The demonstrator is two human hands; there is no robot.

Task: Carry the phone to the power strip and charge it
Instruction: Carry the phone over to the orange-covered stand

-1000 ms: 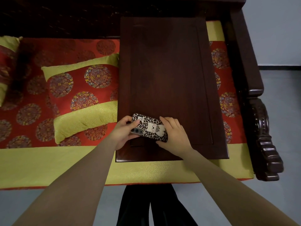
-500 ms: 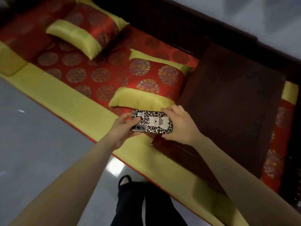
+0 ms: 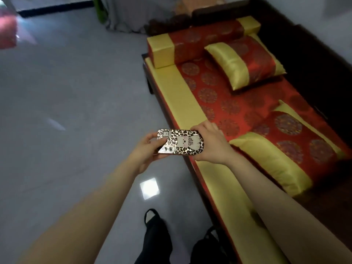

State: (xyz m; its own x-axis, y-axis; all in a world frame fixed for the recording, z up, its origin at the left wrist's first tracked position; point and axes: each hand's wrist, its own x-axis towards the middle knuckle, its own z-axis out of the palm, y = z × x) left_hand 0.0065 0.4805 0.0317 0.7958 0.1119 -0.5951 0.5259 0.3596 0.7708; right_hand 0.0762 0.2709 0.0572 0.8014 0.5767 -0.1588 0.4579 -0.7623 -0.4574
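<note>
You're in the carry step: left hand (image 3: 147, 149) and right hand (image 3: 210, 144) each clamp an end of the phone (image 3: 181, 142), held over the floor (image 3: 66, 111) beside the sofa (image 3: 190, 96). No power strip visible; find it next.

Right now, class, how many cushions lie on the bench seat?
3: a long bolster at the far end, a pillow just in front of it, and a pillow nearest the right hand. More may lie outside the frame.
</note>
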